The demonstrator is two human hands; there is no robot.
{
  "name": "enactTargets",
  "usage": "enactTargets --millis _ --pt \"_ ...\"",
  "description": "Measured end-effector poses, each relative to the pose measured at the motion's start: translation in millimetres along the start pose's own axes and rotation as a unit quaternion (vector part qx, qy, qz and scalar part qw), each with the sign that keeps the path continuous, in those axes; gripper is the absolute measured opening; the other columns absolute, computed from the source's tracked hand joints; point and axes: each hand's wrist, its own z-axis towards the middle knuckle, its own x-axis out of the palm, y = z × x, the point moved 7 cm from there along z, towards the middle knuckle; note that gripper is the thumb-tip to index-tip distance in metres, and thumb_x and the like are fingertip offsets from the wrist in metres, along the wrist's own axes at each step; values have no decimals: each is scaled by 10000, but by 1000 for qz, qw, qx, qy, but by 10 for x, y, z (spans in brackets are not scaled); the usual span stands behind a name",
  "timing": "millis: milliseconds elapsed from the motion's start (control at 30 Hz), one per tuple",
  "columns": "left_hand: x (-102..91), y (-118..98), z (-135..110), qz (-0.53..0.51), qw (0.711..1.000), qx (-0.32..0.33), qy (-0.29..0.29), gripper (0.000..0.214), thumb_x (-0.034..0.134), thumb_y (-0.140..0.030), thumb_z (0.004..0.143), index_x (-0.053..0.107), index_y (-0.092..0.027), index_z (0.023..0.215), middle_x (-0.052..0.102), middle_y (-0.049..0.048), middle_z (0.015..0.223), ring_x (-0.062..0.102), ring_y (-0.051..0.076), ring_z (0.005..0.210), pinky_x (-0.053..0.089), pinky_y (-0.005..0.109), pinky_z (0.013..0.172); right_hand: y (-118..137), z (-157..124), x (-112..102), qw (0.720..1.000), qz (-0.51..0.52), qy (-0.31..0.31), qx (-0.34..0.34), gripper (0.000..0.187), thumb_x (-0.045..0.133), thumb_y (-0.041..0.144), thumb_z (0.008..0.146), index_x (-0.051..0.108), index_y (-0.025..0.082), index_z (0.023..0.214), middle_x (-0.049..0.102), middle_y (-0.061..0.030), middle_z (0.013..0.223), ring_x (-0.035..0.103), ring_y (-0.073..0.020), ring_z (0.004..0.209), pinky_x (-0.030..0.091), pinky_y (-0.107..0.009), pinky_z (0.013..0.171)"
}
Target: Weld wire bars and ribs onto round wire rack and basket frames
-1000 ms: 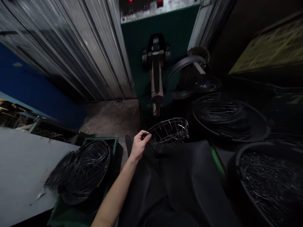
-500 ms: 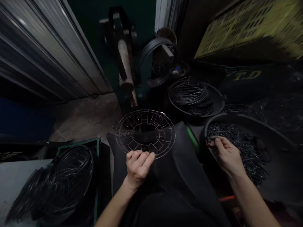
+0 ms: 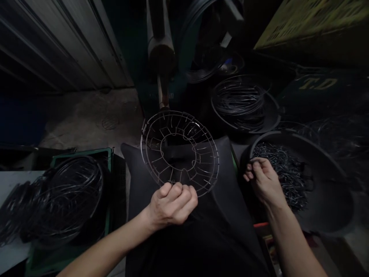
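Note:
My left hand (image 3: pixel 174 204) is closed round the near rim of a round wire basket (image 3: pixel 215 154), made of thin metal rings joined by short bent wires. The basket is tilted above my dark apron (image 3: pixel 225 223). Over the left edge of a large dark basin (image 3: pixel 328 200), my right hand (image 3: pixel 263 177) has its fingers pinched together; whatever they hold is too small to make out. Many small bent wire pieces (image 3: pixel 288 177) lie heaped in that basin, beside the right hand.
Ahead of the basket stands a machine with a cylindrical arm (image 3: pixel 161 50). A bowl of wire rings (image 3: pixel 245 104) sits behind the basin. To my left, a green crate (image 3: pixel 111 161) bears a tub of wire rings (image 3: pixel 77 192). A yellow crate (image 3: pixel 317 27) is at upper right.
My view has dipped, so the machine stands higher in the picture. The wire basket has turned and tilted in my left hand. My right hand stays pinched by the basin's edge.

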Motion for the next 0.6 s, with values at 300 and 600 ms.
enactTargets --millis 300,600 --pt "28 42 -26 0 1000 -7 -4 130 591 -109 783 651 -222 759 610 -43 672 550 87 659 355 268 668 26 41 107 1000 -22 8 9 353 742 464 667 523 238 827 456 54 655 350 -46 463 376 -180 420" --pt "-41 314 -215 -46 989 -128 -63 160 503 -117 839 650 -172 807 599 -7 613 515 119 594 363 300 647 429 271 439 998 -60 6 17 509 817 452 512 522 243 871 404 69 562 371 -84 453 325 -214 396"
